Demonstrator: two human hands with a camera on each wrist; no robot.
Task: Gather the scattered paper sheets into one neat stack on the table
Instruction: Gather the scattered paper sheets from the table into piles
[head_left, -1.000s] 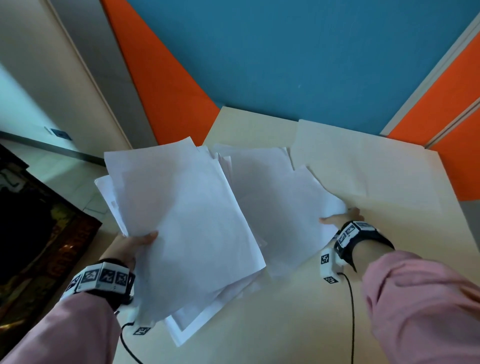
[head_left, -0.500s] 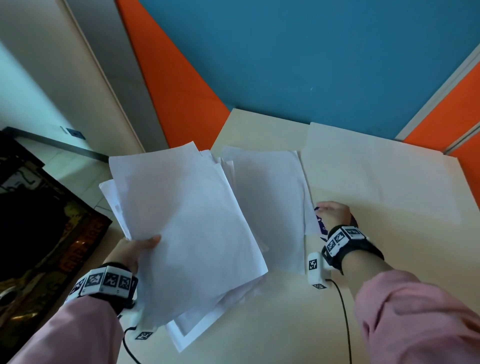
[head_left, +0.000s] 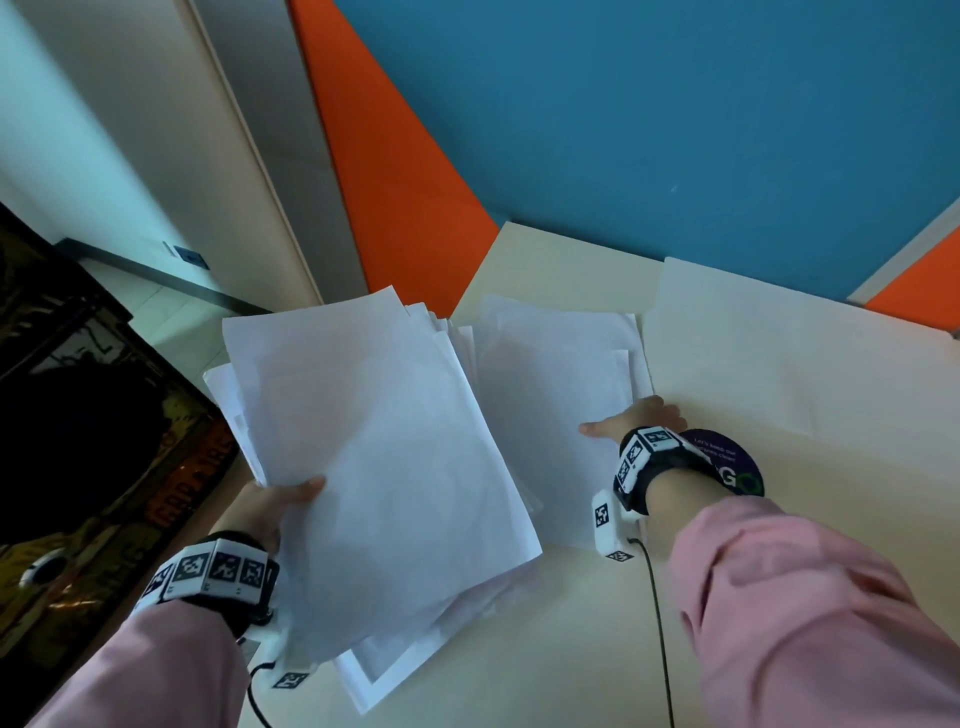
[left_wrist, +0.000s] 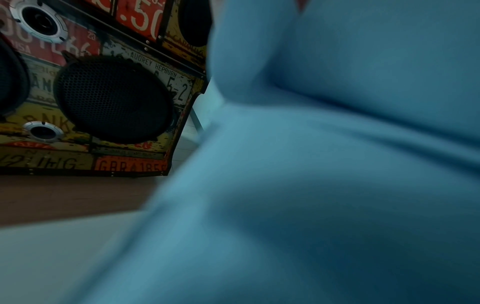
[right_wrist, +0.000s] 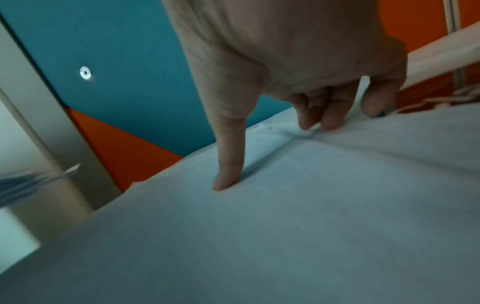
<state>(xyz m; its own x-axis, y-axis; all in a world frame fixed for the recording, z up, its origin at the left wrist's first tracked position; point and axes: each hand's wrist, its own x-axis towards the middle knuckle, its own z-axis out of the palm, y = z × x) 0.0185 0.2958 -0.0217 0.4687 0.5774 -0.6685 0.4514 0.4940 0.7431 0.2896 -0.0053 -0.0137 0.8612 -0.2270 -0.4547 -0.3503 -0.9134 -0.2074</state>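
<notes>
My left hand (head_left: 280, 506) grips a thick, fanned bundle of white sheets (head_left: 374, 441), thumb on top, held tilted over the table's left edge. In the left wrist view the bundle (left_wrist: 311, 185) is a blurred mass filling the frame and the fingers are hidden. A smaller pile of white sheets (head_left: 556, 395) lies flat on the table beside the bundle. My right hand (head_left: 634, 418) rests on its right edge. The thumb (right_wrist: 228, 164) presses straight down on the top sheet (right_wrist: 285, 226), and the bent fingertips (right_wrist: 327, 115) push at the edge, where the paper buckles slightly.
The pale wooden table (head_left: 571, 649) meets a blue and orange wall. A large cream sheet (head_left: 779, 364) covers its right rear part. A purple round disc (head_left: 727, 462) lies under my right wrist. A decorated speaker cabinet (left_wrist: 103, 98) stands on the floor to the left.
My right hand slid the loose sheets on the table leftward into a squarer pile and now rests on its right edge, uncovering the purple disc. The left hand kept holding its bundle.
</notes>
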